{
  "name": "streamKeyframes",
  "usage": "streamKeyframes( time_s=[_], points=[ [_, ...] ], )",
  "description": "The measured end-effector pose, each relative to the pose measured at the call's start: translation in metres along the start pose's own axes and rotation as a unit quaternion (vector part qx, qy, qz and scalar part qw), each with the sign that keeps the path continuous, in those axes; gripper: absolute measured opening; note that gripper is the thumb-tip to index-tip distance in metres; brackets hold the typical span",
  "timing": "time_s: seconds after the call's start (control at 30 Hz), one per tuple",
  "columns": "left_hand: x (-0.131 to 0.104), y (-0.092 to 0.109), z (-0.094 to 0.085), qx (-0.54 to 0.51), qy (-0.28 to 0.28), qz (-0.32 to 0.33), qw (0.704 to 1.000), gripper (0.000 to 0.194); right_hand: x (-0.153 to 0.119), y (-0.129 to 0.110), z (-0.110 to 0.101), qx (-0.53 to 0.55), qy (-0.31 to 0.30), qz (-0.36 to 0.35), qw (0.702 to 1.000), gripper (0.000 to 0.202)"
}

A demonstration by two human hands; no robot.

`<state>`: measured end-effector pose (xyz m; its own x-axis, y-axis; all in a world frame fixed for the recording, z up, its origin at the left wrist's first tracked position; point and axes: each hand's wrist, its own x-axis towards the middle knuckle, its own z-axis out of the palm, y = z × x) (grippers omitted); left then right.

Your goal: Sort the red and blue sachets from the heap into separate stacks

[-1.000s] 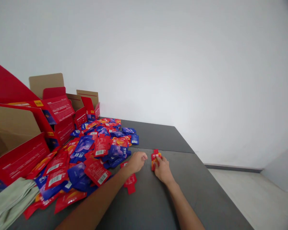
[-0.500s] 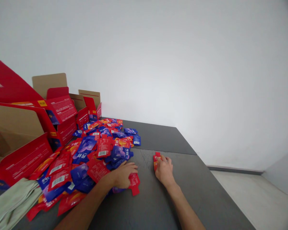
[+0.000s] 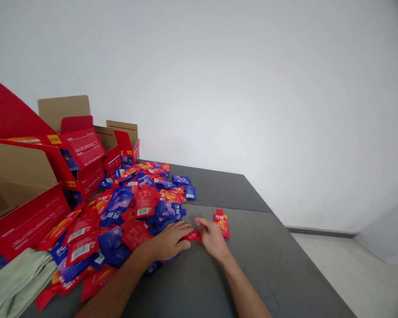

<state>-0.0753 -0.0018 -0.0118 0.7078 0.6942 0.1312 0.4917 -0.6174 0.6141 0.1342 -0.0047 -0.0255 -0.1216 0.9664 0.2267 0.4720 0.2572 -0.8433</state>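
A red pouch [image 3: 193, 236] lies between my two hands, partly covered by them. My left hand [image 3: 170, 240] rests at the right edge of the pouch pile, fingers spread, its thumb beside that pouch. My right hand [image 3: 212, 237] touches the pouch's right end, with thumb and index finger apart. Just right of it, a red and orange pouch [image 3: 222, 223] lies flat on the dark table [image 3: 252, 265], with nothing holding it. Blue pouches [image 3: 167, 210] and red pouches [image 3: 143, 202] are heaped to the left.
Open red cardboard boxes [image 3: 29, 216] stand along the left, with smaller ones [image 3: 128, 143] further back. A pale green cloth [image 3: 21, 282] lies at the front left. Behind the table rises a white wall [image 3: 252, 88].
My right hand has let go of the red and orange pouch and moved left to the other red pouch. That pouch has shifted from under my left hand to between both hands.
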Motion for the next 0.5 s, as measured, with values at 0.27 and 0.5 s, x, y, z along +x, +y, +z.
streamKeyframes(
  time_s=[0.27,0.5],
  points=[
    [0.016,0.01,0.001,-0.294,0.272,-0.144,0.905,0.05,-0.014,-0.04,0.013,0.183,0.02,0.008,0.983,0.04],
    [0.024,0.023,0.026,-0.387,0.268,-0.14,0.871,0.045,-0.016,-0.031,0.031,0.011,0.143,-0.004,0.99,0.039]
  ],
)
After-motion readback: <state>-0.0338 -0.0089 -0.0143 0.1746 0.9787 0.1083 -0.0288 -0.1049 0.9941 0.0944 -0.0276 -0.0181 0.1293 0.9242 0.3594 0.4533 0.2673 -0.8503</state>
